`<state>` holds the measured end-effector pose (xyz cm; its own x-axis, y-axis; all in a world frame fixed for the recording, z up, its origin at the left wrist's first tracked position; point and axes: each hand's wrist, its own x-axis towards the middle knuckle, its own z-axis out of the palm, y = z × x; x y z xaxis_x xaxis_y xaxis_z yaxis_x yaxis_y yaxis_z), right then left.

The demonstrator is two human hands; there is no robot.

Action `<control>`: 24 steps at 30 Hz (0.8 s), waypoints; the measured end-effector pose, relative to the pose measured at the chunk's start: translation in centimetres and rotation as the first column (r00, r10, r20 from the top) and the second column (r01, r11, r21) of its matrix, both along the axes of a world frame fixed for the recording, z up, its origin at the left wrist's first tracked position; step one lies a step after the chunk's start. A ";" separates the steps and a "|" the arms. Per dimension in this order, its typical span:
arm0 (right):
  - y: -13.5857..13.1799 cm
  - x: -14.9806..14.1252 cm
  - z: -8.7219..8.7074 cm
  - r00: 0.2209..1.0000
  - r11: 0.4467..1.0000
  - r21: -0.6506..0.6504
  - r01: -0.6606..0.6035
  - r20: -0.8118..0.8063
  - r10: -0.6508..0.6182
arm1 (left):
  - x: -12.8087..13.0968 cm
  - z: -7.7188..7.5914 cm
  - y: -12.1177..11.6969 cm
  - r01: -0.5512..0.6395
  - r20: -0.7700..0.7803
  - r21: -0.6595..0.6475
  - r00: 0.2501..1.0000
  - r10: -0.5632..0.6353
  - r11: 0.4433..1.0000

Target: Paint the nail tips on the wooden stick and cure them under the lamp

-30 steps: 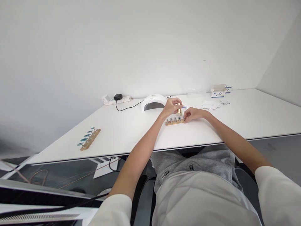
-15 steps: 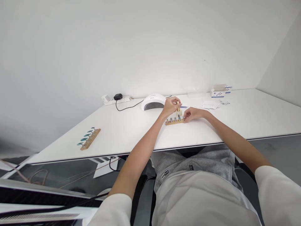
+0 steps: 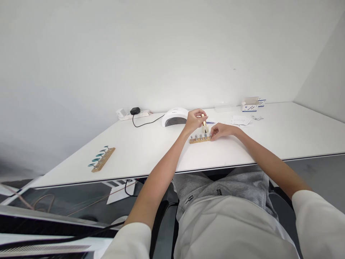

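Observation:
My left hand (image 3: 196,119) is closed on the gold-capped nail polish brush (image 3: 203,120), whose dark tip points down. Just behind the tip stands a small pale polish bottle (image 3: 206,127); whether the two touch I cannot tell. Below the brush lies a wooden nail tip stand (image 3: 199,140) with several shiny tips on short metal posts. The fingers of my right hand (image 3: 219,131) are pinched at this stand's right end, hiding that end. At the left, a second wooden stand (image 3: 105,160) holds several teal nail tips (image 3: 99,155).
A white nail lamp (image 3: 175,114) stands behind my left hand. To its left lie a power strip (image 3: 140,114) and a black adapter (image 3: 135,110) with a cable. White papers (image 3: 240,120) and small boxes (image 3: 249,105) are at the back right of the white table (image 3: 151,154).
My left hand has risen slightly, lifting the brush a little away from the nail tips. My right hand and the stand it pinches have hardly moved.

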<state>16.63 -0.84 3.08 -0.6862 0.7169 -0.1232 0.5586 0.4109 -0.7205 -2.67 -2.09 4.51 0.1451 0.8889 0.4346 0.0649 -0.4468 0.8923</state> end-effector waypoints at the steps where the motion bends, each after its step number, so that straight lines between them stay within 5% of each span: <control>1: 0.0 0.0 0.0 1.000 1.000 -0.003 -0.002 0.000 0.002 | 0.0 0.0 -0.1 0.029 -0.007 -0.011 1.000 -0.029 1.000; 10: 0.3 0.0 -0.3 1.000 1.000 0.015 -0.005 0.002 0.005 | 0.5 -0.1 -0.5 0.125 -0.111 -0.043 0.985 -0.130 0.991; 24: 0.0 -0.1 0.0 1.000 1.000 0.006 -0.001 0.005 0.001 | 0.6 0.1 -0.8 0.024 -0.154 0.003 0.988 -0.023 1.000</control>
<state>16.56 -0.82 3.06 -0.6864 0.7169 -0.1224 0.5616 0.4157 -0.7154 -2.08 -2.84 4.61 0.2312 0.8826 0.4094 0.1905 -0.4537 0.8706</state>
